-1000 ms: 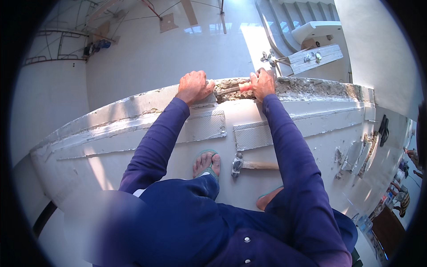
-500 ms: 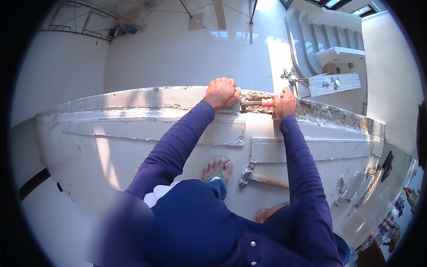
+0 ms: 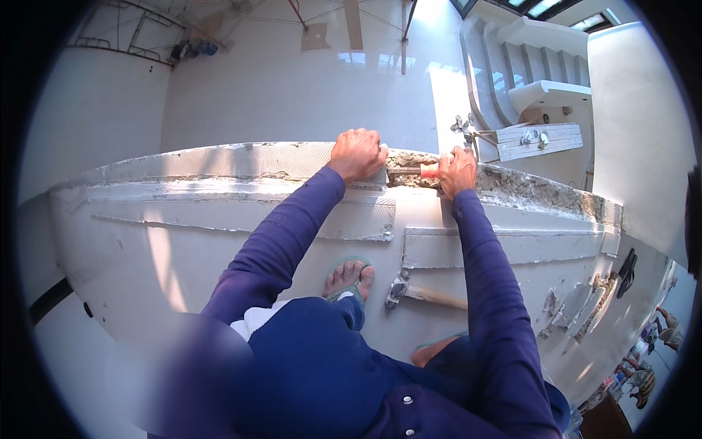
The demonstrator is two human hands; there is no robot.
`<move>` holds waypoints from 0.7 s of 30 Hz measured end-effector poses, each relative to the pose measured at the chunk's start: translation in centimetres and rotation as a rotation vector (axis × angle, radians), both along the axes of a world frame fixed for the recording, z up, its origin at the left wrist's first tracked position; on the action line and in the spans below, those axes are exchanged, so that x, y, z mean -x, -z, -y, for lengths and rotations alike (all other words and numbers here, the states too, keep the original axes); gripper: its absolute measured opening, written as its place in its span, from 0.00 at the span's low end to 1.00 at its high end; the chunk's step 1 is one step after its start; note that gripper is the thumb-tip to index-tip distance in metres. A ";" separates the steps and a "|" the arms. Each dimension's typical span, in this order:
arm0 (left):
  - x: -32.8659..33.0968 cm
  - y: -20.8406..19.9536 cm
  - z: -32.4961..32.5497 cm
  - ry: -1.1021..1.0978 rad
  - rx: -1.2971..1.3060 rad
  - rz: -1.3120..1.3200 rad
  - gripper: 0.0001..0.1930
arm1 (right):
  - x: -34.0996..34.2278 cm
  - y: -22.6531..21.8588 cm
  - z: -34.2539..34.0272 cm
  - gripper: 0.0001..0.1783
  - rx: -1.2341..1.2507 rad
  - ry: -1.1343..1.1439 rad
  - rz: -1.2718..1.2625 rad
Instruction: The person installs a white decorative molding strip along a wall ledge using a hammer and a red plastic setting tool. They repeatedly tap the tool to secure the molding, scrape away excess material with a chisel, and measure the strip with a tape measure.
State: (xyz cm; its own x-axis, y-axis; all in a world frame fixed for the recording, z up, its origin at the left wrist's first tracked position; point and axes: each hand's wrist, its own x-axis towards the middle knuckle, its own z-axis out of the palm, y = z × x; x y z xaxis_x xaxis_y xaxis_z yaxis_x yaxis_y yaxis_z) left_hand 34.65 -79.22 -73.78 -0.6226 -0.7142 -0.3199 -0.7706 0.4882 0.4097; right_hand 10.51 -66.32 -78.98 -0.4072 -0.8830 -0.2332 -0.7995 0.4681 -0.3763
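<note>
My left hand (image 3: pixel 356 156) is closed over the right end of a ribbed, pale strip of tile (image 3: pixel 292 159) along the ledge top, fingers curled over its far edge. In my closed right hand (image 3: pixel 459 173) is a red-handled tool (image 3: pixel 430 170) with a thin metal shaft, perhaps a chisel or screwdriver. Its shaft points left, toward the strip's end; where the tip rests is hidden. Between the hands lies rough, broken mortar (image 3: pixel 414 159). A hammer (image 3: pixel 439 297) with a wooden handle lies by my right forearm, near my sandalled foot.
Two more ribbed strips (image 3: pixel 358 219) (image 3: pixel 497 249) lie nearer me. Exposed mortar (image 3: pixel 541 186) continues along the ledge to the right. Beyond the ledge is a drop to a lower floor (image 3: pixel 292 95), with a white plank platform (image 3: pixel 541 141) and curved stairs (image 3: pixel 504 66). Rubble pieces (image 3: pixel 581 307) lie at right.
The whole view has shifted a little, so everything sits slightly further left. Both hands keep the same hold and place on the ledge.
</note>
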 end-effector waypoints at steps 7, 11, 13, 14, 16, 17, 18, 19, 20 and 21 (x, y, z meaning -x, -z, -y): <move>-0.8 0.7 -0.2 -0.007 0.001 0.014 0.21 | -4.2 -5.2 0.2 0.13 0.161 0.164 0.083; -1.2 0.7 -0.5 -0.009 0.031 -0.018 0.22 | -5.2 -7.4 2.6 0.11 0.242 0.147 0.013; -1.1 0.7 -0.1 -0.013 0.034 -0.034 0.22 | -3.4 -6.0 2.8 0.10 0.175 0.109 0.091; -0.5 0.5 -0.2 -0.013 0.005 -0.035 0.22 | -2.2 -4.8 2.3 0.09 0.134 0.093 0.126; 0.0 0.5 -0.3 -0.007 -0.019 -0.039 0.22 | -1.2 -1.7 1.2 0.08 0.231 0.133 0.144; -0.4 0.6 -0.3 -0.009 -0.012 -0.036 0.22 | -1.3 -1.3 1.0 0.09 0.205 0.157 0.170; -0.6 0.7 -0.2 -0.009 -0.006 -0.036 0.22 | -1.4 -0.9 1.0 0.09 0.178 0.182 0.193; -0.7 0.7 -0.3 -0.015 -0.002 -0.034 0.22 | -1.7 -1.0 1.2 0.09 0.288 0.191 0.255; -0.6 0.7 -0.3 -0.018 0.002 -0.034 0.22 | -1.8 -1.2 1.1 0.08 0.262 0.177 0.243; -0.6 0.6 -0.4 -0.021 0.005 -0.034 0.22 | -1.7 -1.4 1.1 0.08 0.237 0.163 0.230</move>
